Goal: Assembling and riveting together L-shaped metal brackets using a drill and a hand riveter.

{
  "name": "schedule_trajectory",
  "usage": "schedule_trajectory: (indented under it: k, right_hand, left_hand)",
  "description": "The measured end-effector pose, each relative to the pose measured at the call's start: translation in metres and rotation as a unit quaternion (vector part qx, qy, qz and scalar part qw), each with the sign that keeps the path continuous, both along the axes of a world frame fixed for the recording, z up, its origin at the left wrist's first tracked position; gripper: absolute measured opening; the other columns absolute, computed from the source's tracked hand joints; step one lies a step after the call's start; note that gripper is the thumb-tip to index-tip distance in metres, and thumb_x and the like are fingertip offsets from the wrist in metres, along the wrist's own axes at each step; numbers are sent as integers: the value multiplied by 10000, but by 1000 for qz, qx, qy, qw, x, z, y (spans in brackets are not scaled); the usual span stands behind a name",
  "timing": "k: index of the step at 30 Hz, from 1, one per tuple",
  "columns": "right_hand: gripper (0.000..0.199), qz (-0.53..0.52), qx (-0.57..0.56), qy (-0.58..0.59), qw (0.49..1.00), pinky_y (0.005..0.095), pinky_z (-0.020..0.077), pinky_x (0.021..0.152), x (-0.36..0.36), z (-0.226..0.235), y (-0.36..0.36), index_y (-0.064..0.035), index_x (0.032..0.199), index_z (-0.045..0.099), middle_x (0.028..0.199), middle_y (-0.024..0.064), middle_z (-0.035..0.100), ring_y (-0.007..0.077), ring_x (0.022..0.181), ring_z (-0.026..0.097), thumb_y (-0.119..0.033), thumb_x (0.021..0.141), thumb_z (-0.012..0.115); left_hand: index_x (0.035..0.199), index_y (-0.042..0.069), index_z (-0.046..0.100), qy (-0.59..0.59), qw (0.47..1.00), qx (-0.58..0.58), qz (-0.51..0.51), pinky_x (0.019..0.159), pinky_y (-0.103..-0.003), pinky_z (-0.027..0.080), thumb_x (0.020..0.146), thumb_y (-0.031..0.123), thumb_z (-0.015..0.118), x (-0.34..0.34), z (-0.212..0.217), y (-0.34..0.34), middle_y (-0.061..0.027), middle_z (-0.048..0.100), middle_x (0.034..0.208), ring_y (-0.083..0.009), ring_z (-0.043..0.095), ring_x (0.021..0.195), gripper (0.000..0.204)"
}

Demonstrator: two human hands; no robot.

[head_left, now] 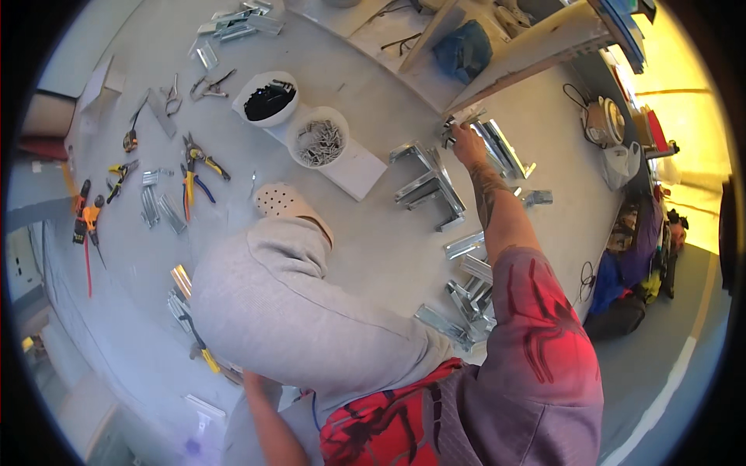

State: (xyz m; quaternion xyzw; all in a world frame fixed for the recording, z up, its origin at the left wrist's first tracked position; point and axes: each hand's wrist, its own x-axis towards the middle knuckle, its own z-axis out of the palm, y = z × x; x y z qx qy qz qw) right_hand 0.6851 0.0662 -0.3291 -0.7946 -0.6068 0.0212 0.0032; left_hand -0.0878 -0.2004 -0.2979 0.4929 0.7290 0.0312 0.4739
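- One broad grey tabletop (388,248) carries everything, with its middle left bare, likely as working room
- Several folded metal channels (429,185) lie loosely side by side toward the far right edge, within an arm's stretch
- A heap of shorter metal offcuts (468,299) sits at the near right edge, seemingly pushed out of the way
- Two white bowls, one of black screws (269,101) and one of silver screws (318,141), stand touching on a white board (359,172) near the far middle, which keeps the kinds apart
- Snips and pliers (194,167) are spread along the left edge
- The right hand (469,144) reaches to the far right edge, its fingers closed around a bent metal piece (460,120) just beyond the channels
- The left hand (253,382) is at the near edge by a yellow-handled tool (208,359); I cannot tell how its fingers stand, since the grey hood hides them
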Motion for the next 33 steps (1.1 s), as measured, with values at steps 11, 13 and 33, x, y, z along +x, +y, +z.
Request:
schedule_trajectory:
  k: [11, 13, 33]
  right_hand:
    - [192, 28, 61, -23, 997, 410, 529, 779, 24, 102, -19, -99, 927, 731, 979, 72, 689, 271, 893, 682, -168, 784, 623]
    - [225, -48, 139, 55, 988, 399, 526, 768, 30, 132, -35, -80, 941, 725, 982, 79, 692, 305, 870, 671, -171, 759, 630]
    - [183, 12, 214, 95, 972, 444, 508, 728, -77, 333, -49, -32, 801, 697, 828, 185, 674, 357, 802, 658, -198, 738, 654]
  left_hand:
    - [1249, 3, 588, -15, 999, -31, 20, 730, -331, 525, 909, 168, 601, 11, 22, 27, -144, 682, 1048, -230, 673, 830, 378]
    - [1253, 4, 586, -28, 999, -23, 18, 729, -329, 525, 912, 169, 600, 19, 31, 43, -142, 681, 1049, -228, 672, 828, 379]
    - [1354, 54, 519, -316, 891, 277, 171, 844, -295, 490, 1022, 259, 502, 99, 222, 172, -82, 643, 1074, -149, 626, 927, 390]
